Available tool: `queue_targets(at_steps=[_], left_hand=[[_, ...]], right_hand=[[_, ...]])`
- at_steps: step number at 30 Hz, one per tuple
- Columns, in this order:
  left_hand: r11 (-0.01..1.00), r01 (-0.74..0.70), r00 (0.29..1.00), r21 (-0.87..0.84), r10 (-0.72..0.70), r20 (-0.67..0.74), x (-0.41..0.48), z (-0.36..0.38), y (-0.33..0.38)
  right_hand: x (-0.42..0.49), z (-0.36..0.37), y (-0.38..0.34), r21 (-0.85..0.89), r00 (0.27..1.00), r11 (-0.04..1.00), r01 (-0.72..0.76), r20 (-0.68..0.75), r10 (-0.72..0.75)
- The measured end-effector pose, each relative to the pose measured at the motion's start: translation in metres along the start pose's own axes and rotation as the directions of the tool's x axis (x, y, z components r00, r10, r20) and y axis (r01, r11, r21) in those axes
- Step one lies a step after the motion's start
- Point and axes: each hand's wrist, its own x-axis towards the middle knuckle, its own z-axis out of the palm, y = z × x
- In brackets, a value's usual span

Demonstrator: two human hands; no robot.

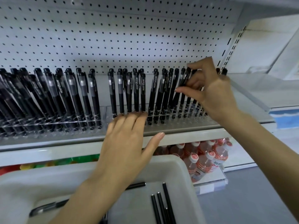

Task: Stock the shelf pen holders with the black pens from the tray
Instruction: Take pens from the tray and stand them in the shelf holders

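Clear pen holders (53,122) line the shelf, filled with several upright black pens (95,92). My right hand (212,92) pinches one black pen (183,80) by its upper part among the pens at the right end of the row. My left hand (127,138) lies flat with straight fingers against the middle holder and the shelf's front edge, thumb spread. Below, a grey tray (176,165) holds several loose black pens (161,206), partly hidden by my left forearm.
A white pegboard (113,38) backs the shelf. Under the shelf edge (186,134) stand pink-labelled bottles (205,159) at the right and colourful items (48,164) at the left. A bare shelf section continues to the right.
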Motion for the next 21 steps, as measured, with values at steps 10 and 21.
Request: queue_targets(at_steps=[10,21], left_hand=[[0.999,-0.014,1.0,-0.034,0.014,-0.002,0.001,-0.001,-0.002],[0.953,-0.039,0.998,-0.3,0.053,0.037,-0.014,-0.018,-0.018]], right_hand=[[0.0,0.0,0.006,-0.143,0.978,0.969,0.202,0.076,-0.192],[-0.011,-0.013,-0.012,-0.153,0.959,0.987,-0.043,0.272,0.084]])
